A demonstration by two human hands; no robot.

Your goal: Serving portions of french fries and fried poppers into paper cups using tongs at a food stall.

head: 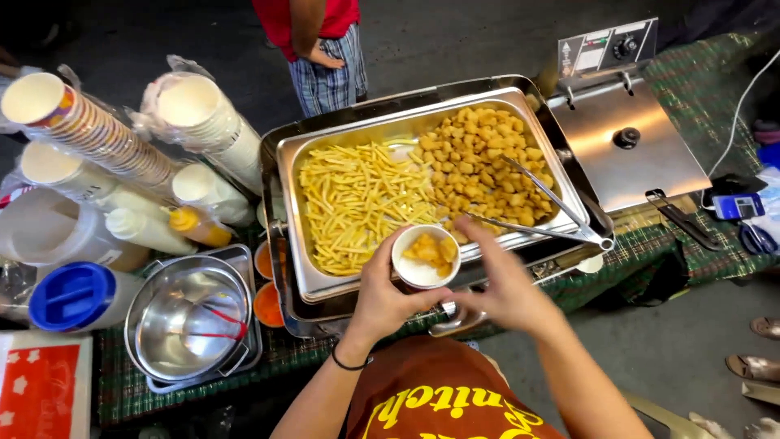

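Observation:
My left hand [380, 294] holds a white paper cup [425, 258] with a few golden nuggets in it, just over the near rim of a steel serving tray [286, 167]. The tray holds french fries [357, 203] on the left and fried nuggets [483, 167] on the right. My right hand [500, 284] is beside the cup, fingers apart, close to the handle end of metal tongs [544, 215] that rest in the tray across the nuggets. It does not grip them.
Stacks of paper cups [89, 122] lie at the left with squeeze bottles [191, 223], a blue-lidded jar [73, 297] and a steel bowl [187, 321]. A closed steel fryer [626, 142] stands on the right. Another person [321, 41] stands beyond the tray.

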